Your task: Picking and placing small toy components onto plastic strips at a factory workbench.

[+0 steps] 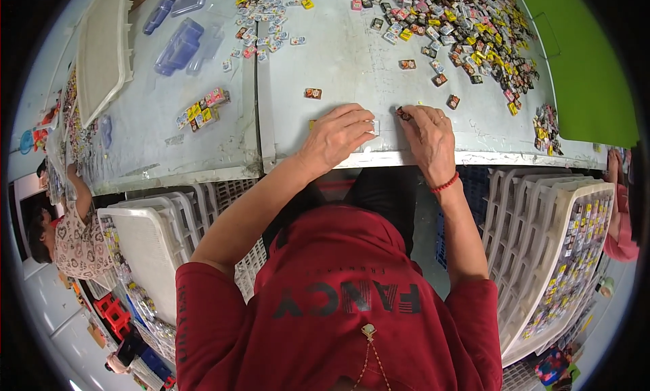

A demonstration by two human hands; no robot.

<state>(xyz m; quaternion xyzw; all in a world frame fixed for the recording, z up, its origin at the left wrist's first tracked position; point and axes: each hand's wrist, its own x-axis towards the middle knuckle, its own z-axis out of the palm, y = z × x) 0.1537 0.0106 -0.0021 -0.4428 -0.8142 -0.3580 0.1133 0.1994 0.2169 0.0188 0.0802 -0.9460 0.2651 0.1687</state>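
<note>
Head view, looking down: the right hand [431, 135] has its thumb and fingertips closed on a dark box [403, 113], small and oblong, just above or on the pale table [345, 59] near its front edge. The left hand [340, 135] lies opposite, palm down, fingers bent and close together. Beside its fingertips shows a clear piece [377, 127], probably plastic; whether those fingers grip it I cannot tell. A bit of yellow [312, 124] peeps out by the knuckles.

The dark box looks very light and fairly stiff, perhaps a little slick on its printed faces. A gentle pinch across two opposite edges should suit it; a hard squeeze might dent it or make it slip. The clear piece, if thin plastic, may flex and is probably best steadied by its rim.

Farther out, a brown box [313, 93] lies alone beyond the left hand and a loose box [453, 102] sits near the right. A colourful heap [474, 42] spreads over the far right. To the left lie a cluster [203, 110] of boxes and bluish trays [179, 47]. Below the table edge, white crates [145, 239] stand on both sides.
</note>
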